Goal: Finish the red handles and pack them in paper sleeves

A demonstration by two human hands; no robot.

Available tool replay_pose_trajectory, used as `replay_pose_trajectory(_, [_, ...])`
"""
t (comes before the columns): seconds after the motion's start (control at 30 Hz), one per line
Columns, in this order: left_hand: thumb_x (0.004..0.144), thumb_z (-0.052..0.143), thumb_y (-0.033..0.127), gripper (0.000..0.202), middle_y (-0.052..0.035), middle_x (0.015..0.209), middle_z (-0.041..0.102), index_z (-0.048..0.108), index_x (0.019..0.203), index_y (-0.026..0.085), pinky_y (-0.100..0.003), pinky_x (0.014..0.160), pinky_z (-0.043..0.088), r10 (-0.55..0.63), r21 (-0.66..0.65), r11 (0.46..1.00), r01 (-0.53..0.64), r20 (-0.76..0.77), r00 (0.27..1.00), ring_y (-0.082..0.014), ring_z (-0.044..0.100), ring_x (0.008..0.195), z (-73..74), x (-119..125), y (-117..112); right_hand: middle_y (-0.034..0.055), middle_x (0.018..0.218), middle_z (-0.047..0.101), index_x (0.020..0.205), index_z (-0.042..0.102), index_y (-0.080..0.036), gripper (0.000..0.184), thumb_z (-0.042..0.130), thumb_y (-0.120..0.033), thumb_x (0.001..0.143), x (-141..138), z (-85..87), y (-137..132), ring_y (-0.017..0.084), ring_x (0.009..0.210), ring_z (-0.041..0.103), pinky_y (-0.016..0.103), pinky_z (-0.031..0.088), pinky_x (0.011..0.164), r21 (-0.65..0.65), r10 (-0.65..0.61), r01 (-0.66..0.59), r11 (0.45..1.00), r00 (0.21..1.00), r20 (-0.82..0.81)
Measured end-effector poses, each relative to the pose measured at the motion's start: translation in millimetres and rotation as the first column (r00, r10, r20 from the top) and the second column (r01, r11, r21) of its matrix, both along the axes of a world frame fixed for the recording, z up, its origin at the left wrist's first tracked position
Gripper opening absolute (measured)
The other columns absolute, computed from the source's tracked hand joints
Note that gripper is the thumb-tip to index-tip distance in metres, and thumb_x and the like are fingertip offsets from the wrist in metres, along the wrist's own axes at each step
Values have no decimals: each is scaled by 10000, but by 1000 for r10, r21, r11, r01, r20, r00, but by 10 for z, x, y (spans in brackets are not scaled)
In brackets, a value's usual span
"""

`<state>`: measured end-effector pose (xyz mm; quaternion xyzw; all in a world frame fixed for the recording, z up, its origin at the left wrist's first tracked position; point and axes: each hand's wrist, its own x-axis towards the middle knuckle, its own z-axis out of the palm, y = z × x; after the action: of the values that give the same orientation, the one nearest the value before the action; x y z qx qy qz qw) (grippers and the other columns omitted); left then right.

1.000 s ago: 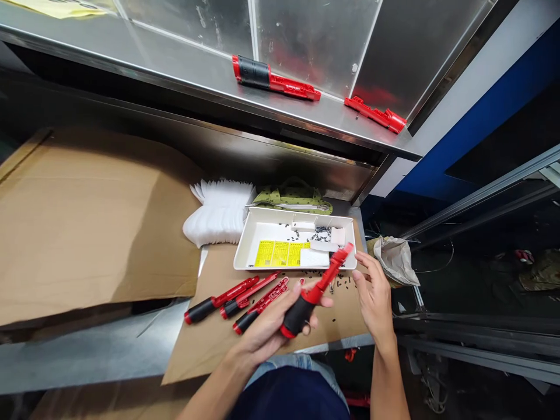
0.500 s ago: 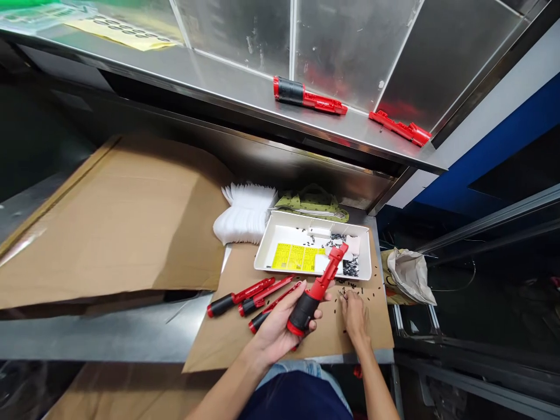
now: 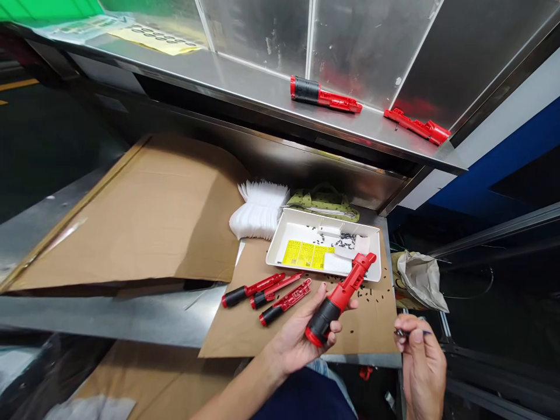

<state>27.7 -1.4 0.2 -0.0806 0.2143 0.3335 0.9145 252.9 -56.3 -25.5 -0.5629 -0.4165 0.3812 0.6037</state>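
My left hand [image 3: 304, 335] is closed round the black grip of a red and black tool handle [image 3: 341, 297], which points up and to the right over the brown cardboard sheet [image 3: 245, 332]. My right hand [image 3: 420, 364] is off the bench's right edge, its fingers pinched on a small dark thin piece, too small to name. Three more red and black tool handles [image 3: 266, 291] lie side by side on the cardboard left of my left hand. A white tray [image 3: 289, 224] holding yellow labels, white blocks and small black screws sits just beyond. Loose black screws [image 3: 371, 297] are scattered on the cardboard.
A stack of white foam pieces [image 3: 258, 210] and a green bag [image 3: 324, 201] lie behind the tray. A large folded cardboard sheet [image 3: 131, 221] covers the bench's left. The steel shelf [image 3: 245, 81] above carries two red parts [image 3: 324, 96]. A crumpled paper bag [image 3: 420, 274] hangs at right.
My right hand lifted from the scattered screws on the cardboard and drew back to the lower right, pinching something small. The handle in my left hand moved slightly right. The view panned left.
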Motion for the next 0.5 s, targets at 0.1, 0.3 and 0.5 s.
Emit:
replay_pose_trajectory(0.1, [958,550,402,428,-113,842,734,658,1118,20,-230,613,593,35,30,999,-35,1,999,-136,690,635,76,76,-54,83,1018,631,836,730,-190,284,595,-415,945,-128,168,-104,127,715,581,233,493,563,193,-90,24,981,935,342])
replay_pose_trajectory(0.3, [921,622,252,243,-126,1096,754,713,1062,77,-339,887,581,186,80,979,-186,2,982,-213,736,917,236,184,-152,87,1000,631,1094,733,-228,195,655,-250,917,-598,405,-267,188,825,685,268,573,585,391,-198,-3,920,858,474])
replay_pose_trajectory(0.5, [1007,424,313,447,-145,934,776,715,1038,-24,-258,778,591,78,13,997,-79,67,995,-180,745,823,253,106,-150,77,852,720,1288,558,-194,438,695,-325,893,-715,394,-375,249,751,753,354,640,609,240,-179,113,964,945,274])
